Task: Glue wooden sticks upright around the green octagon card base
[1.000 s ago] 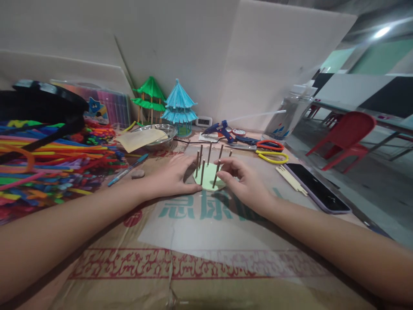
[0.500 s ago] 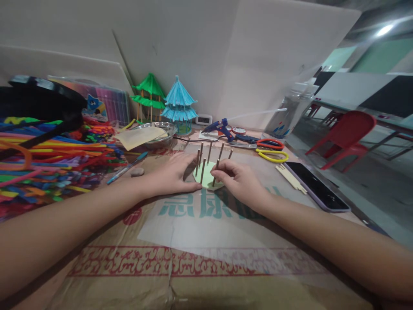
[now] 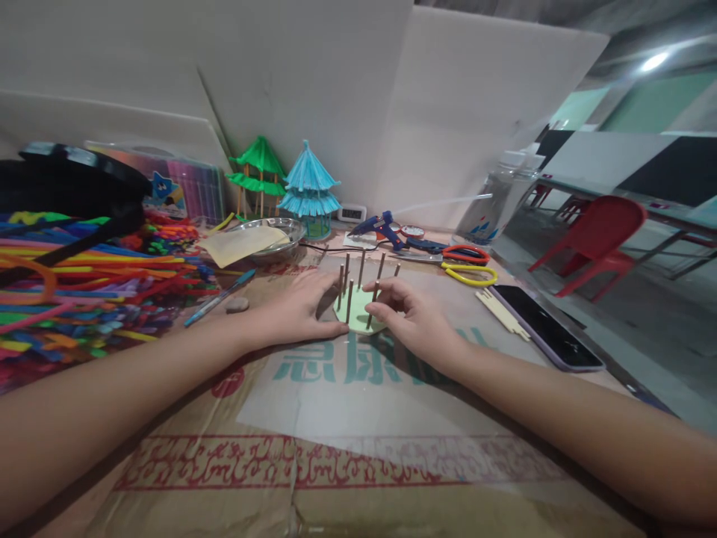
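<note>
A light green base [image 3: 358, 305] lies in front of me with several thin brown sticks [image 3: 349, 302] standing upright on it. My left hand [image 3: 299, 305] rests at the base's left side, thumb and fingers spread, the thumb at its near edge. On the right, my right hand [image 3: 411, 314] is beside the front right stick [image 3: 376, 293]. Its thumb and index finger are apart around that stick, and its other fingers are curled and partly hidden. Under the base is a translucent sheet [image 3: 314, 411] over brown printed covering.
Colourful pipe cleaners [image 3: 101, 276] are heaped left, near a pen [image 3: 219, 299] and stone [image 3: 237, 305]. Behind stand green [image 3: 259, 168] and blue [image 3: 309, 183] model pavilions, a metal dish [image 3: 291, 233] and glue gun [image 3: 381, 228]. Scissors [image 3: 469, 274], pale sticks [image 3: 503, 314] and a phone [image 3: 546, 329] lie right.
My right thumb and index finger have parted from their pinch on the front right stick. My left hand stays in place beside the base. The view has shifted slightly.
</note>
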A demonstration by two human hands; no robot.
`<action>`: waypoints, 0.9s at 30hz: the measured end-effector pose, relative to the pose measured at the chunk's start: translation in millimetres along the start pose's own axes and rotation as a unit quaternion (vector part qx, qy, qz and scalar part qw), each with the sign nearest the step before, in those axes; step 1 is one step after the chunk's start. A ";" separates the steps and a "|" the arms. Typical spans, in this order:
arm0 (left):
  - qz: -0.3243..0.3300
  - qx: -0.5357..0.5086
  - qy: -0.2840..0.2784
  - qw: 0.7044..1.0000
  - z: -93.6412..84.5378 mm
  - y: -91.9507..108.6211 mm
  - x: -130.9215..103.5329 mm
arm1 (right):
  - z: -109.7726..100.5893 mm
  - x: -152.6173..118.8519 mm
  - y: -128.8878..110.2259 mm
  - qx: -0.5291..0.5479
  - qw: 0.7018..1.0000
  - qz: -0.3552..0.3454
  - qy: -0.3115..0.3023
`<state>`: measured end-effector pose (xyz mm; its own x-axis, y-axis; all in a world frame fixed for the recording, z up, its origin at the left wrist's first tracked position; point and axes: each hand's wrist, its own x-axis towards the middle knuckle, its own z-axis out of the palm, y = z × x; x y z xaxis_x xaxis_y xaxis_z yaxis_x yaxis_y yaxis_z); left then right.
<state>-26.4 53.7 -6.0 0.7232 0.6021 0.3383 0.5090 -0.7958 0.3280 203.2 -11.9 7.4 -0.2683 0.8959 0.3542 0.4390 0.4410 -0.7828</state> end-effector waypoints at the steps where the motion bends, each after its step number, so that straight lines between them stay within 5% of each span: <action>1: 0.001 -0.002 0.001 1.000 0.1 0.1 0.1 | -0.2 -0.4 1.1 0.010 1.000 -0.008 0.002; 8: -0.012 -0.004 0.001 1.000 1.4 0.2 0.3 | -7.1 -5.1 -2.8 0.003 0.994 -0.106 0.034; 14: 0.004 -0.006 0.003 1.000 3.1 -1.7 0.3 | -7.8 -6.9 -3.6 -0.045 0.992 -0.119 0.018; 27: -0.005 0.003 -0.009 1.000 1.6 -1.3 1.1 | -1.5 -0.5 3.2 -0.005 1.000 -0.010 -0.002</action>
<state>-25.6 55.2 -7.4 0.7257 0.6095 0.3190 0.5193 -0.7895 0.3271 206.0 -10.8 5.5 -0.2795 0.8869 0.3677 0.4424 0.4588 -0.7705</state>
